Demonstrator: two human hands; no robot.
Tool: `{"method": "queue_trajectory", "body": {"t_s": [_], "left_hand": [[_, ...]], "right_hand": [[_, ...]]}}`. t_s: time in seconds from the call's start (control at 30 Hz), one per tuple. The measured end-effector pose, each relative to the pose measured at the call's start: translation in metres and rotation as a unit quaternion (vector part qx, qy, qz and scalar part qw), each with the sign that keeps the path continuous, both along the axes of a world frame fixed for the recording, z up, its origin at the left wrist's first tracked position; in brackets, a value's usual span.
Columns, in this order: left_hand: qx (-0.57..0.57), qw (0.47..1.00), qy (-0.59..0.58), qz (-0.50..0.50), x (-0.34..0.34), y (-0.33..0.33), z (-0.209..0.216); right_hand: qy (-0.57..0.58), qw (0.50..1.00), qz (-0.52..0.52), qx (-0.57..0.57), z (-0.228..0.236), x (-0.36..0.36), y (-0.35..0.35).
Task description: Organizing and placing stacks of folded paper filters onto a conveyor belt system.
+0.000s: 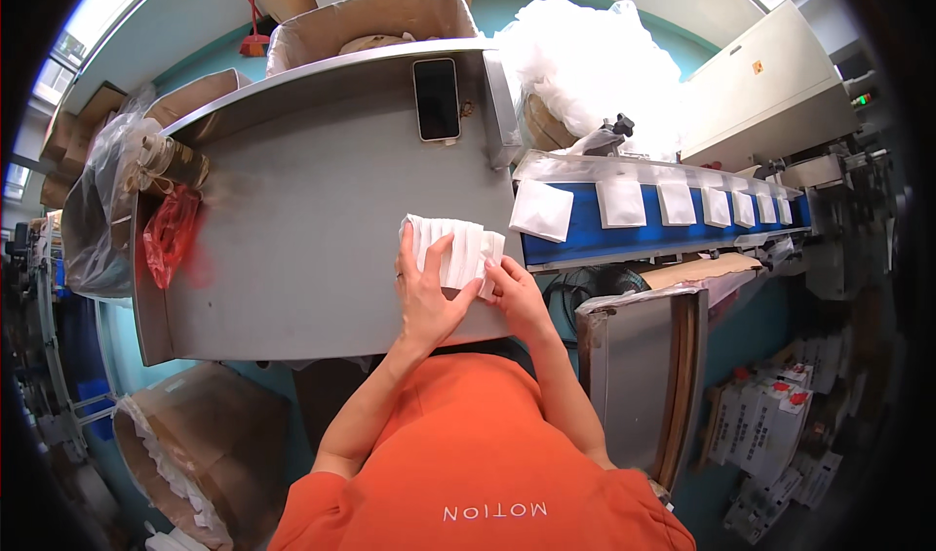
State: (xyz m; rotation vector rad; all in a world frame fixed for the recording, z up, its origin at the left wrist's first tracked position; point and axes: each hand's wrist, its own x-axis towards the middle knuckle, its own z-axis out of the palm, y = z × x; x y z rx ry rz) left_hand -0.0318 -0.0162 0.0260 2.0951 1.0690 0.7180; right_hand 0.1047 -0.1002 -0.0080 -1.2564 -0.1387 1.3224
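Observation:
On the metal table (292,249), near its front right corner, a row of several white square packets (444,244) stands on edge, pressed side by side. My left hand (426,297) is closed around the row, with fingers along its left end and top and the thumb toward the right. At the right end, the fingers of my right hand (517,297) pinch the last packet (490,258), which leans slightly away from the others. To the right, several similar white packets (621,204) lie spaced out in a line on a blue conveyor belt (585,244). The nearest packet (542,211) sits at the belt's end beside the table.
A black-screened phone (436,99) lies at the table's back. A bottle (174,160) and a red plastic bag (171,236) are by its left wall. Cardboard boxes (210,444) stand around it. A white plastic heap (595,73) and a machine cabinet (765,83) are behind the conveyor.

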Motion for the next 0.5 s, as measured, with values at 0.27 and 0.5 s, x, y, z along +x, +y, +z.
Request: {"method": "queue_trajectory", "body": {"t_s": [0.27, 0.5], "left_hand": [[0.01, 1.0, -0.009, 0.001, -0.004, 0.002, -0.007], [-0.012, 0.998, -0.048, -0.04, -0.001, -0.002, -0.01]], "right_hand": [[0.055, 0.974, -0.217, 0.025, -0.014, 0.023, 0.003], [-0.279, 0.96, 0.012, -0.026, 0.022, -0.02, 0.013]]}}
